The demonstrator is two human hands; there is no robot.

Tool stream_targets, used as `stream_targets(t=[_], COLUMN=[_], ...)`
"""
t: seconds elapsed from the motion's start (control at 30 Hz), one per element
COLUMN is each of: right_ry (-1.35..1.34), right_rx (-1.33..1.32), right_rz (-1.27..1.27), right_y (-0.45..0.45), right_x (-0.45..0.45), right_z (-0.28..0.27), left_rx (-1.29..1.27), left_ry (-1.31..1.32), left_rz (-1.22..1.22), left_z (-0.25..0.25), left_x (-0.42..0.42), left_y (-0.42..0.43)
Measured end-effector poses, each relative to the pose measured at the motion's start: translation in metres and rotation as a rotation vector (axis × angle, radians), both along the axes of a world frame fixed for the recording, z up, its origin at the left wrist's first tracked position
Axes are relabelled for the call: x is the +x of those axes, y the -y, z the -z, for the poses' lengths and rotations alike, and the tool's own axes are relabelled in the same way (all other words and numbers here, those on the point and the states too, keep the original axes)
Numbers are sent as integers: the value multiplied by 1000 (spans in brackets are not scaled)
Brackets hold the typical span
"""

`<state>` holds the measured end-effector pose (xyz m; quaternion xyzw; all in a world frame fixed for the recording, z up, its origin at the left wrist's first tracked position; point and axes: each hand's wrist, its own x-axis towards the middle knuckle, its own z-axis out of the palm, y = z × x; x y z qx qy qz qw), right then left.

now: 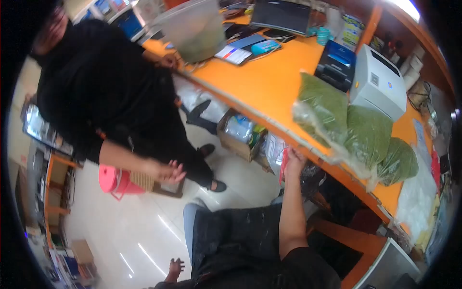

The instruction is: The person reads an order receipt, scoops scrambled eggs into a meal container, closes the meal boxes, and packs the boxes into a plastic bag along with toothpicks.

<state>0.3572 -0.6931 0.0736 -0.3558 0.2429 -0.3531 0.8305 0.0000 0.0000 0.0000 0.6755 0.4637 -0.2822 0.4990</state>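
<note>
Red strip (282,166) is being held just beside the near edge of the table (260,82), the grip of the right hand (294,164) being clamped on it! At near left, the left hand (176,268) is being held low, fingers apart. Green-filled bags (366,132) are being borne at right, beside a white printer (380,83).

Right arm (292,216): reaches forward from this person's side, forearm bare, elbow nearly straight.
Right wrist (291,179): roughly in line with the forearm.
Right hand (294,164): fingers curled into a grip.
Left hand (176,267): low beside the body, fingers loosely spread.
Left arm: mostly hidden from here.
</note>
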Motion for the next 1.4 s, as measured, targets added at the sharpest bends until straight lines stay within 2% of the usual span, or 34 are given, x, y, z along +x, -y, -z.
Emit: stream_targets(t=[0.03, 0.1, 0.2, 0.3, 0.4, 0.43, 0.47, 0.5, 0.57, 0.6, 0.7, 0.73, 0.77, 0.83, 0.9, 1.0, 1.03, 1.07, 1.1, 1.13, 1.17, 1.23, 1.33, 1.4], right_ry=[20, 169, 256, 420, 406, 241, 143, 31, -221, -382, -231, -218, -228, -380, -612, -512, -462, -415, -370, -271, -260, -277, -331, -335], right_rx=[-80, -79, -60, -46, 7, -521, -752, -967, -1301, -1411, -1257, -946, -608, -523, -1140, -989, -1008, -1025, -1039, -1017, -1121, -1324, -1257, -1138], right_rz=[-123, -274, -526, -551, -475, -386, -288, -167, 224, 441, 507, 275, 110, 47, -158, -114, -154, -190, -221, -242, -165, 10, 50, 82], right_y=[-7, -21, -45, -82, -108, -81, -54, -27, 10, 29, 152, 127, 101, 71, 94, 52, 36, 20, 6, -2, -11, -30, -51, -67], right_x=[-8, -19, -18, -15, -6, 16, 37, 57, 83, 95, 178, 155, 131, 102, 96, 73, 62, 46, 29, 8, -20, -87, -205, -279], right_z=[-17, -58, -116, -198, -321, -329, -349, -370, -415, -437, -384, -378, -372, -341, -293, -279, -284, -294, -303, -307, -312, -326, -346, -349], left_rx=[64, -41, -1, -2, -141, -183, -222, -123, -29, -71, -207, -250, -260, -275, -264, -226, -212, -11, 12, 35, 56, -30, -91, -128], left_ry=[22, -60, -56, -119, -22, 13, 46, 133, 213, 200, 130, 93, 110, 137, 173, 217, 230, 189, 229, 269, 305, 368, 423, 328], left_rz=[23, 18, 15, 119, 149, 165, 180, 754, 1095, 870, 200, -25, -54, -108, -54, 23, 52, -14, -20, -15, 0, -96, -127, -7], left_z=[-12, 18, 23, 12, 35, 51, 66, 87, 104, 107, 117, 121, 124, 125, 126, 110, 104, 108, 103, 85, 60, 64, 56, 99], left_x=[-8, -35, -66, -79, -93, -106, -116, -119, -107, -104, -99, -99, -98, -94, -76, -52, -47, -25, -14, 6, 23, 52, 99, 123], left_y=[17, 7, 33, 49, 47, 39, 30, 12, 9, 16, 31, 35, 37, 39, 34, 13, 7, 10, 6, 7, 10, -1, 9, -7])
